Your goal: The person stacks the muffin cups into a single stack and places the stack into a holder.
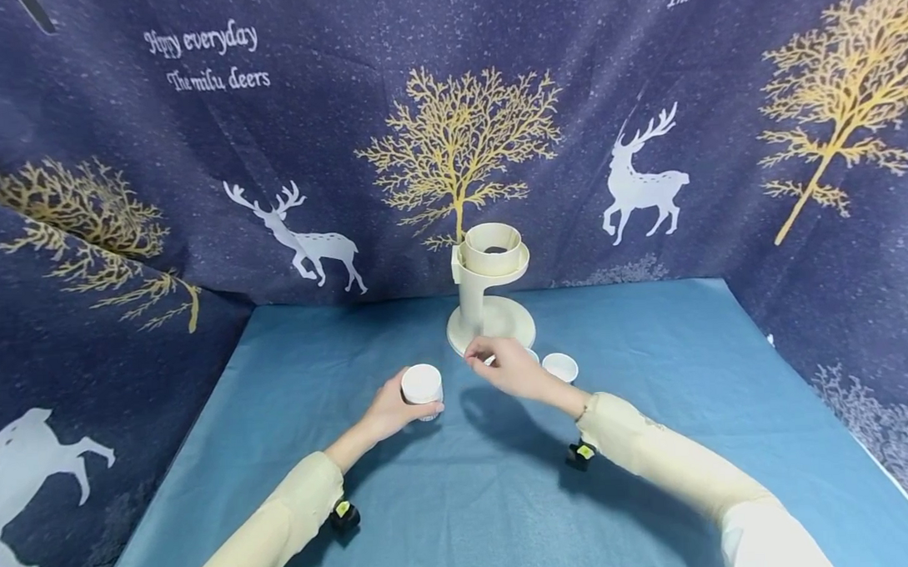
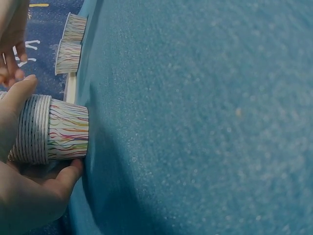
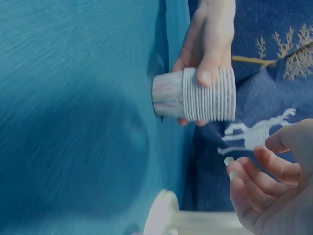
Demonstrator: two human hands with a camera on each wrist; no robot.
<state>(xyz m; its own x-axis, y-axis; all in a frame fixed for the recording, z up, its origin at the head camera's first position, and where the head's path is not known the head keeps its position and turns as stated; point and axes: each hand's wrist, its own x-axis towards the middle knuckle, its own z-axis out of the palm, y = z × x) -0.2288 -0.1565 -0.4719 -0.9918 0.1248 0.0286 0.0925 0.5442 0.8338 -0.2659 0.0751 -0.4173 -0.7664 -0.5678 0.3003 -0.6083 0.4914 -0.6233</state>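
My left hand [image 1: 389,411] grips a stack of nested paper cups [image 1: 422,385], thumb on one side and fingers on the other. The left wrist view shows the stack [image 2: 68,129] with colourful wavy streaks on its lowest cup and many white rims above. My right hand [image 1: 513,369] hovers to the right of the stack, in front of a cream stand [image 1: 471,299]. Its fingers are loosely bent and hold nothing, as the right wrist view shows of that hand [image 3: 274,181]. Just beyond the right wrist stand two single paper cups [image 1: 560,367], one partly hidden by the hand.
The stand has a round base [image 1: 511,315], an upright post and a ring carrying a wide cream funnel-like cup [image 1: 492,249]. A blue cloth [image 1: 461,500] covers the table. Behind it hangs a dark blue curtain [image 1: 307,155] printed with deer and trees.
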